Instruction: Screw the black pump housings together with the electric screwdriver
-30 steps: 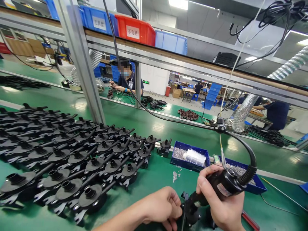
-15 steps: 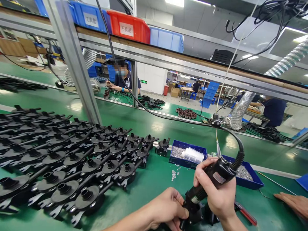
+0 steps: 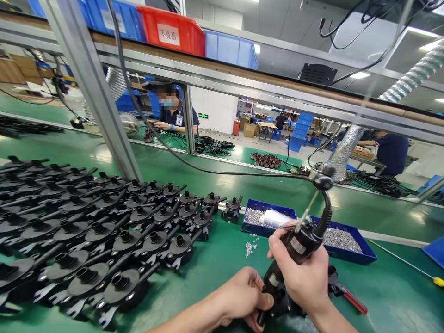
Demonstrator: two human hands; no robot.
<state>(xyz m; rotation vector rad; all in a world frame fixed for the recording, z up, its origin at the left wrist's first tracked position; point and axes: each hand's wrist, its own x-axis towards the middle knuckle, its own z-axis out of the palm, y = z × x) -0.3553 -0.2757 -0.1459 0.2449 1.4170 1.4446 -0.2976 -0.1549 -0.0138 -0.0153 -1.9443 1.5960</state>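
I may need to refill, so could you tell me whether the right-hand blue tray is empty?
Not empty: the right-hand blue tray holds a layer of small silver screws, behind the electric screwdriver.

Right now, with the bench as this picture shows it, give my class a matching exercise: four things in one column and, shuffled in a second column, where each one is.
Things
1. electric screwdriver
2. black part under the screwdriver's tip
3. red bin
4. loose screws

Places
A. on the overhead shelf
B. in the grip of the right hand
C. scattered on the green mat
D. held by the left hand

Right pairs: 1-B, 2-D, 3-A, 4-C.
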